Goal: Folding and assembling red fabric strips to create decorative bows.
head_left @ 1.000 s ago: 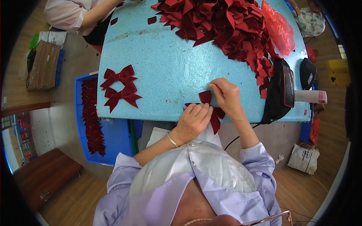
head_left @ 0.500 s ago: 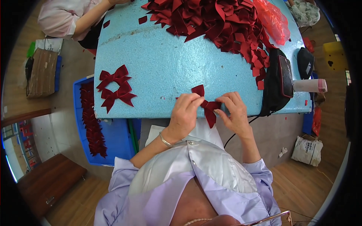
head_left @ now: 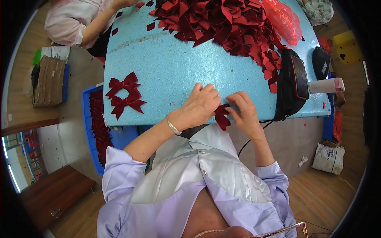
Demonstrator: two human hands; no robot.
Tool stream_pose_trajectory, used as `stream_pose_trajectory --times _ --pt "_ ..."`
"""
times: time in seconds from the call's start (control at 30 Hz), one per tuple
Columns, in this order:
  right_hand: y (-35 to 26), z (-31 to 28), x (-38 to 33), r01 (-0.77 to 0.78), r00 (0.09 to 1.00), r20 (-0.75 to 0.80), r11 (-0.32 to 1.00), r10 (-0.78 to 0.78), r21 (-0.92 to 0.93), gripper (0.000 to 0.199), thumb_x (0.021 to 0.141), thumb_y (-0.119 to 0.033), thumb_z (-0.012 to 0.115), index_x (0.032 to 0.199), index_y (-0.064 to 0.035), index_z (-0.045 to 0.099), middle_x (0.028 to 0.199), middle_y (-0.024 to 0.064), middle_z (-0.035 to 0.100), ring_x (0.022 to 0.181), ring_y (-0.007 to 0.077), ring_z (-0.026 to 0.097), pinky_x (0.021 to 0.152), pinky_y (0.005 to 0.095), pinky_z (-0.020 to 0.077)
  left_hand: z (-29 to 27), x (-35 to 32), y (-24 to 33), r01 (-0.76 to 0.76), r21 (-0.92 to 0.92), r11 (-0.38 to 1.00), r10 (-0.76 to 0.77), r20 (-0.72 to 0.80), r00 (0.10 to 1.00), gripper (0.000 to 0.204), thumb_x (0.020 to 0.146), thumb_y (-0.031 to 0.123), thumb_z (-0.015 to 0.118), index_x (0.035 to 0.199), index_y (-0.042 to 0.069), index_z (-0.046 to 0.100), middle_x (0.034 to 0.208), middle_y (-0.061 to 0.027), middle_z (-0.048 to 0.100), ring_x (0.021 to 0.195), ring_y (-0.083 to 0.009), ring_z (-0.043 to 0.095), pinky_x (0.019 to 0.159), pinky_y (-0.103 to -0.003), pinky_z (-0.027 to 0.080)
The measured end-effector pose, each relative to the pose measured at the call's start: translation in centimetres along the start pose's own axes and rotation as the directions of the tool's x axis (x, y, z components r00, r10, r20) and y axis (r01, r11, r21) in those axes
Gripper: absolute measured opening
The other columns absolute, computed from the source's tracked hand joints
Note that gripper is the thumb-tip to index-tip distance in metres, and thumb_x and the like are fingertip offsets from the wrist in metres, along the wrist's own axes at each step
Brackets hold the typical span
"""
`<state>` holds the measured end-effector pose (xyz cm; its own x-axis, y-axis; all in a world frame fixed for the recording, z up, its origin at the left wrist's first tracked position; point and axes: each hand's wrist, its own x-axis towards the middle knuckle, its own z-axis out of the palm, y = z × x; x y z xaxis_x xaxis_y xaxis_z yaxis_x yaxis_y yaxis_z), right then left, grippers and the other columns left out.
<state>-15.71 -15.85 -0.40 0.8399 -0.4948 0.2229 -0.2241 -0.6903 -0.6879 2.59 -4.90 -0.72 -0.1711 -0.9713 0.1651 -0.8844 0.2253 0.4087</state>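
Note:
At the table's near edge, a dark red velvet bow (head_left: 222, 119) is pinched between my hands. My left hand (head_left: 202, 104) is closed, its knuckles up, and covers the bow's left and upper part. My right hand (head_left: 244, 111) holds the bow's right side between thumb and bent fingers. The bow's lower tails hang below the fingers, over the edge. Two finished-looking red bows (head_left: 127, 82) lie one above the other on the table to the left, close together.
A large heap of red ribbon pieces (head_left: 222, 27) covers the far side of the blue table (head_left: 170, 67), beside a red plastic bag (head_left: 282, 22). At right are a black pouch with a phone (head_left: 299, 77) and a pale bottle (head_left: 325, 85). A blue crate (head_left: 123, 139) holds stacked bows. Another person's arm (head_left: 99, 25) rests far left.
My left hand has moved right and over the bow, hiding its upper loop. My right hand stays almost in place. The view has shifted slightly.

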Motion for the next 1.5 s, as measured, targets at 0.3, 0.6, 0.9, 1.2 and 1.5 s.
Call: stream_pose_trajectory --times 0.3,0.6,0.9,1.2,1.5 --pt "-0.2 0.8 -2.0 -0.277 0.939 -0.064 0.853 0.338 0.443 0.022 0.086 0.0 0.064 0.108 0.0007 0.064 0.096 0.0051 0.067 0.071 0.0088 0.058 0.064 0.0228 0.0477 -1.9 -0.8 0.0 0.244 -0.496 0.833 -0.263 0.033 0.964 0.03 0.07 0.006 0.079 0.094 0.006 0.061 0.08 -0.0029 0.06 0.077 -0.0172 0.058 0.071 -0.033 0.043" --pt "-2.9 1.0 -1.9 -0.46 0.831 0.268 0.332 0.487 0.824 0.015 0.088 -0.009 0.066 0.101 -0.0016 0.068 0.084 0.0044 0.069 0.069 0.0085 0.06 0.06 0.0209 0.045 -1.2 -3.0 1.3 0.369 -0.927 0.071 -0.416 0.309 0.856 0.025 0.081 0.005 0.077 0.102 0.002 0.062 0.092 0.0013 0.066 0.08 -0.0052 0.06 0.074 -0.021 0.051" --pt "-4.9 3.7 -2.3 -0.257 0.813 0.137 0.138 0.566 0.957 0.009 0.091 -0.011 0.065 0.097 -0.0037 0.066 0.086 0.0037 0.068 0.07 0.0087 0.059 0.055 0.0229 0.0404 -0.3 -3.9 3.8 0.085 -0.971 -0.222 -0.559 0.198 0.805 0.022 0.084 0.0 0.072 0.104 0.003 0.063 0.098 -0.0017 0.067 0.084 -0.0075 0.062 0.079 -0.023 0.051" --pt "-5.4 4.6 -2.3 -0.138 0.828 0.045 0.127 0.559 0.982 0.006 0.093 -0.009 0.063 0.095 -0.0037 0.064 0.08 0.0025 0.065 0.064 0.0071 0.053 0.055 0.0222 0.0392 -0.1 -4.4 4.7 0.004 -0.958 -0.288 -0.573 0.175 0.801 0.023 0.083 -0.004 0.071 0.104 0.004 0.063 0.098 -0.0023 0.066 0.086 -0.0079 0.062 0.08 -0.023 0.05" --pt "-4.1 -0.4 -0.4 -0.006 0.918 -0.296 0.753 0.265 0.658 0.005 0.089 -0.005 0.063 0.093 -0.0022 0.06 0.078 0.0009 0.059 0.076 0.0109 0.053 0.062 0.0265 0.0405 -1.5 -4.6 5.6 0.102 -0.978 -0.181 -0.582 0.19 0.791 0.02 0.083 -0.003 0.071 0.099 0.004 0.063 0.091 0.001 0.064 0.079 -0.0045 0.058 0.073 -0.021 0.048"
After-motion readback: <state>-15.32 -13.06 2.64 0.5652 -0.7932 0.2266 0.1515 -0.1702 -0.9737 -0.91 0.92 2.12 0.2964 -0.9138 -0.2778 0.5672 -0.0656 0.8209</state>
